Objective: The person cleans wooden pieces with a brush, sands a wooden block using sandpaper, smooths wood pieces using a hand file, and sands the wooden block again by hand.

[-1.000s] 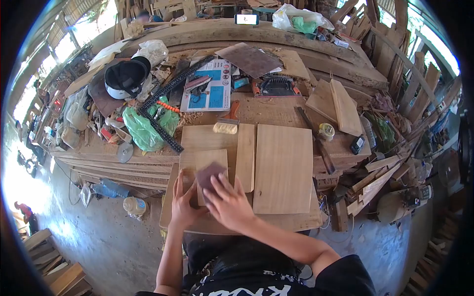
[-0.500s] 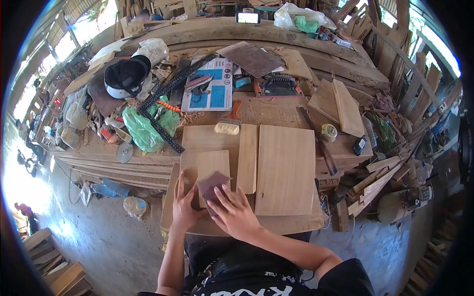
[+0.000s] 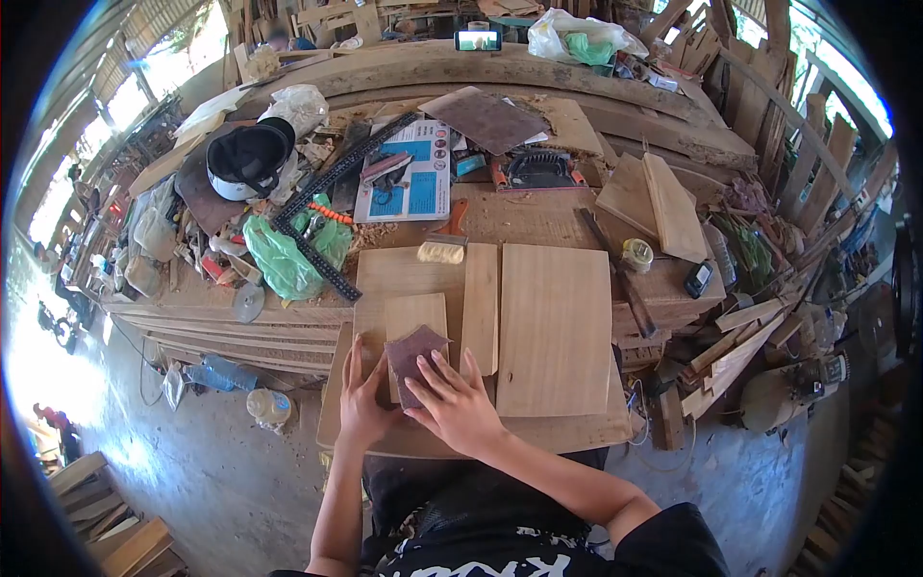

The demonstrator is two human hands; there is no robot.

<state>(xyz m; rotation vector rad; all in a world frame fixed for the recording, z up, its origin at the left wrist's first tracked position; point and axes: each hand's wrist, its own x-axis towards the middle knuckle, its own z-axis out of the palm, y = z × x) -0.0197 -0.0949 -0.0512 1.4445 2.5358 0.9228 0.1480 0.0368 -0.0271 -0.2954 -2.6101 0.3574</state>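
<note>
- The right hand lies nearly flat, fingers spread, on the sandpaper at lower centre of the frame; its thumb is hard to make out. The sheet's upper part lies past the fingertips, so that loose end could fold or tear if it catches an edge.
- The left hand is open, thumb and fingers parted, at the lower left of the small board. Whether it grips the wood, I cannot tell. A weak hold could let the board slip under a hard push.
- The small board lies on the large board, centre of the frame; grit between them could scratch both if the upper one slides.
- The fingertips of both hands are near each other; a wide stroke could scrape the left thumb.
- The narrow board is just right of the small one, and could be knocked askew by the right fingers.
- The brush is at the large board's upper edge, where a long shove could bump it.
</note>
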